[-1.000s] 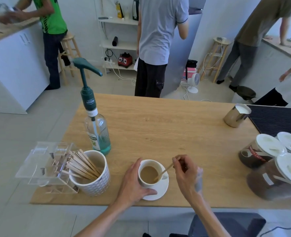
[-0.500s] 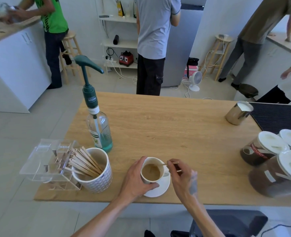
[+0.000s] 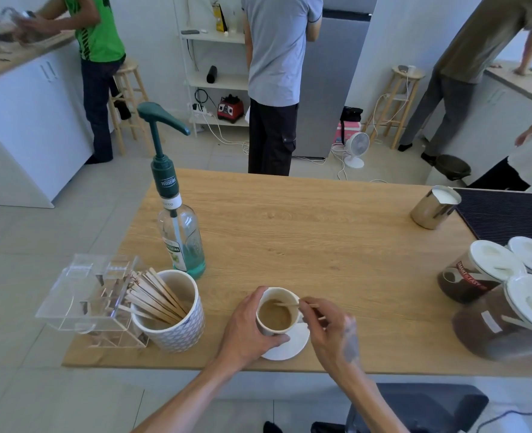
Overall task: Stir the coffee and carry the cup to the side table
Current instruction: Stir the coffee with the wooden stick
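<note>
A white cup (image 3: 277,314) of light brown coffee stands on a white saucer (image 3: 289,346) near the front edge of the wooden table (image 3: 305,239). My left hand (image 3: 247,329) wraps around the cup's left side. My right hand (image 3: 328,329) pinches a thin wooden stirrer (image 3: 286,305) that lies almost level across the cup's rim, its tip over the coffee.
A patterned mug of wooden stirrers (image 3: 171,310) and a clear plastic box (image 3: 89,295) stand to the left. A green pump syrup bottle (image 3: 177,226) is behind them. A steel milk jug (image 3: 435,207), a black mat (image 3: 508,214) and lidded coffee jars (image 3: 489,276) sit right. Several people stand beyond the table.
The stirrer has swung from slanting down into the coffee to lying nearly flat over the rim. My right hand shifted slightly; my left hand stays on the cup.
</note>
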Motion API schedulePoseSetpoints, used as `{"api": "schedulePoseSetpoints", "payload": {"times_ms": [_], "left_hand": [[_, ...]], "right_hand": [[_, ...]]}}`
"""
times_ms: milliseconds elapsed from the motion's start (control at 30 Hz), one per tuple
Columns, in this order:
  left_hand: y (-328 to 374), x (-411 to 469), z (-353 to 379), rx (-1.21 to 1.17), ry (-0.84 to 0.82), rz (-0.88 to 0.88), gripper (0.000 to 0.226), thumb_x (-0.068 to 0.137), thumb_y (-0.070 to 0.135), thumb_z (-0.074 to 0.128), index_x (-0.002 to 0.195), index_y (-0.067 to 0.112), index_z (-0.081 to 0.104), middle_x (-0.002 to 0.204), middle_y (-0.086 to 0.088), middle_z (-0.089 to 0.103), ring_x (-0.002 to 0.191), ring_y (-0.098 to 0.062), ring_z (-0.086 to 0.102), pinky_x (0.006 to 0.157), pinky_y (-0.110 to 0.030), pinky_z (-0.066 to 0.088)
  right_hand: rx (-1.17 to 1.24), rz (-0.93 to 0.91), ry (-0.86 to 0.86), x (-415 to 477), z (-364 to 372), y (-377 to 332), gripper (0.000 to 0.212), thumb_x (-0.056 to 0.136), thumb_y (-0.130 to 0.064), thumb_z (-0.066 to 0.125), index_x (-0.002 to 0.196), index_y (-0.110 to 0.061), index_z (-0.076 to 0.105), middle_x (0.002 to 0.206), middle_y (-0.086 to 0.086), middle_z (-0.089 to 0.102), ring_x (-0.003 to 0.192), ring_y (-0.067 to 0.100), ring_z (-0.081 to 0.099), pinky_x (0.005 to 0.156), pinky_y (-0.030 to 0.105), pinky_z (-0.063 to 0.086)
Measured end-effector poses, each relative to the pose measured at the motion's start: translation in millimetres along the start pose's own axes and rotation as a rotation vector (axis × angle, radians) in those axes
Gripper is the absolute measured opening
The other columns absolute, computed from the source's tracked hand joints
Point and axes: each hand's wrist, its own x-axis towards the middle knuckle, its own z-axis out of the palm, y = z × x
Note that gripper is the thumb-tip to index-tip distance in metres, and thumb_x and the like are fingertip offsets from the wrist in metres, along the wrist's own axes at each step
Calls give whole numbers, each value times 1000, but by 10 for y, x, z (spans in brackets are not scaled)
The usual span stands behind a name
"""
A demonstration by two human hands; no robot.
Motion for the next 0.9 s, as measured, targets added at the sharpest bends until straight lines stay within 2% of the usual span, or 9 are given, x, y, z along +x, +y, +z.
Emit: {"api": "schedulePoseSetpoints", "payload": {"times_ms": [100,200,267,333,433,533,600,733,900], "left_hand": [[6,0,3,3,-1,1,102,56,59,93,145,38,48,137,19,62,127,-7,59,104,-38,54],[-4,2,12,8,5,-4,106,55,62,92,147,38,45,141,17,60,131,-8,57,107,-39,54],[-21,9,21,7,5,-5,107,55,62,92,147,38,46,142,17,60,131,-9,57,107,-40,54],[-30,12,26,2,1,0,106,55,62,93,147,39,46,141,18,60,130,-8,58,106,-40,55],[-47,12,31,-3,5,1,107,54,62,93,147,39,45,140,17,61,130,-9,59,105,-39,55],[-38,19,30,-8,9,8,103,54,60,94,144,39,48,135,20,62,126,-8,60,102,-40,56],[-19,17,18,-8,15,8,98,54,57,94,139,41,49,131,22,63,123,-7,61,99,-38,56],[2,1,9,-4,6,8,101,54,57,93,142,39,48,132,19,63,124,-9,61,101,-38,56],[19,-1,7,-1,10,-9,105,53,56,93,146,34,48,136,16,64,126,-11,61,104,-39,54]], "right_hand": [[36,40,-94,-46,-35,47,28,88,-36,63,84,-13,79,78,-7,77,62,4,69,50,31,55],[-31,95,16,10,-106,110,15,88,-25,68,81,-15,76,72,-8,75,58,6,68,50,32,56],[-45,90,66,35,-76,112,7,87,-15,71,84,-14,77,78,-7,76,61,6,69,51,31,57],[-7,55,-8,11,-17,70,11,87,-21,70,88,-13,78,85,-7,77,65,4,70,52,30,57],[42,81,-112,-45,-37,66,14,87,-23,69,88,-13,79,80,-6,77,63,4,71,52,33,57],[11,148,-14,-8,-116,137,8,89,-11,70,84,-13,76,72,-8,75,60,4,69,52,35,57],[11,164,21,13,-95,131,7,88,-10,72,88,-14,77,75,-6,76,61,5,70,53,36,58],[129,226,-123,-56,-67,83,7,87,-11,74,87,-15,79,78,-7,77,63,10,72,55,40,61],[-18,222,25,-32,-140,180,8,88,-9,72,82,-14,75,73,-9,74,62,7,69,55,27,55]]}}
